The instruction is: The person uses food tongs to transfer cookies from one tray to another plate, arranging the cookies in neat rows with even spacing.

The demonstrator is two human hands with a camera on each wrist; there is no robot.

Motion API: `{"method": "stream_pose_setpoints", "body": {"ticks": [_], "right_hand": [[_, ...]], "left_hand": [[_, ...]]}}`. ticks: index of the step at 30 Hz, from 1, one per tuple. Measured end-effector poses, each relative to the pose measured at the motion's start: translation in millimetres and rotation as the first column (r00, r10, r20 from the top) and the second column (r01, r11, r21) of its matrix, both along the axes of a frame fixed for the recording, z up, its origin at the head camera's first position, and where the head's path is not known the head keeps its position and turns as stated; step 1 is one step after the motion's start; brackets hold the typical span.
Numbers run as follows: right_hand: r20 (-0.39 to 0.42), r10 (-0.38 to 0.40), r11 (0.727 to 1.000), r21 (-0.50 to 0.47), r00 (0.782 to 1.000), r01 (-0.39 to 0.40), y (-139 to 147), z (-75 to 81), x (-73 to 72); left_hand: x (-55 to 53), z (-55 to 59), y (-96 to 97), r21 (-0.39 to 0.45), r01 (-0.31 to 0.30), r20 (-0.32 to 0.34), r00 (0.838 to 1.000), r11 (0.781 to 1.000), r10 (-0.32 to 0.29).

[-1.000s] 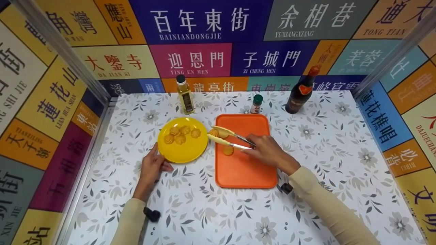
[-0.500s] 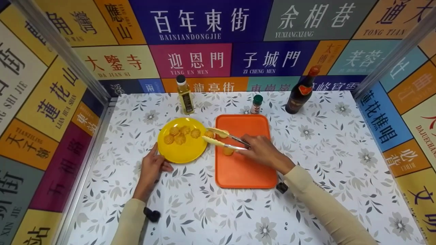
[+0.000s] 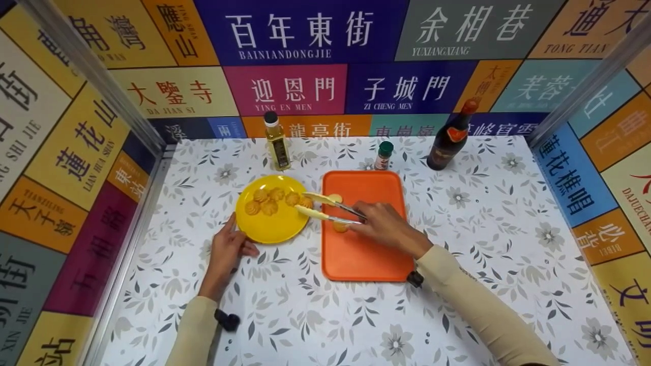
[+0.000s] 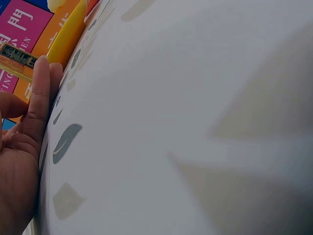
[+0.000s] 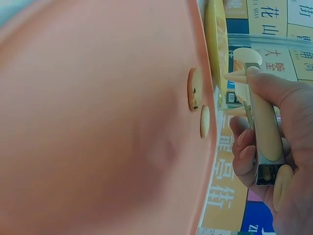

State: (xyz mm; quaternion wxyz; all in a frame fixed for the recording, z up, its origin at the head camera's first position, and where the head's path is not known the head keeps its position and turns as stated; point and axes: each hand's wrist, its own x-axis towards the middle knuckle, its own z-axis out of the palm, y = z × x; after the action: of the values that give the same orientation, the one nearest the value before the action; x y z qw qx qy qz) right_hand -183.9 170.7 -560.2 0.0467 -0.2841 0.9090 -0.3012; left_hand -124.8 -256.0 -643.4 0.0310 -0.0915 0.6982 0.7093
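My right hand (image 3: 389, 223) grips a pair of metal tongs (image 3: 344, 220) with cream tips, also seen as tongs (image 5: 266, 125) in the right wrist view. Between the tips is a swirled cookie (image 3: 306, 202), over the right edge of the yellow plate (image 3: 272, 230). Several similar cookies (image 3: 269, 207) lie on that plate. At its lower left rim rests my left hand (image 3: 226, 254), fingers mostly extended along the tabletop in the left wrist view. Two cookies are on the orange tray (image 3: 366, 256): one cookie (image 3: 334, 199) near the upper left, another cookie (image 3: 339, 227) below it, partly behind the tongs.
Behind the plate stands an oil bottle (image 3: 277, 145). A small green-capped jar (image 3: 384, 156) is just beyond the tray, and a dark red-capped bottle (image 3: 447, 140) is farther right. Patterned wall panels (image 3: 300, 40) enclose the back and sides of the floral-covered table (image 3: 315, 325).
The right hand has moved left with the tongs, carrying the cookie from above the tray's left edge to above the plate's right edge. The left hand and the plate stay put.
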Motion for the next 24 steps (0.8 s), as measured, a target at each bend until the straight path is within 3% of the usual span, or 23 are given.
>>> {"method": "stream_pose_setpoints", "body": {"ticks": [14,24], "right_hand": [[0.000,0.032,0.999,-0.003,0.999,-0.032,-19,-3.0,-3.4],[-0.014,0.081,0.996,0.039,0.997,-0.080,-29,-5.5,-8.0]], "left_hand": [[2.3,0.3,0.3,-0.015,0.000,-0.008,1.000,1.000,0.000],[1.1,0.0,0.1,0.034,-0.005,0.000,1.000,0.999,0.005]]}}
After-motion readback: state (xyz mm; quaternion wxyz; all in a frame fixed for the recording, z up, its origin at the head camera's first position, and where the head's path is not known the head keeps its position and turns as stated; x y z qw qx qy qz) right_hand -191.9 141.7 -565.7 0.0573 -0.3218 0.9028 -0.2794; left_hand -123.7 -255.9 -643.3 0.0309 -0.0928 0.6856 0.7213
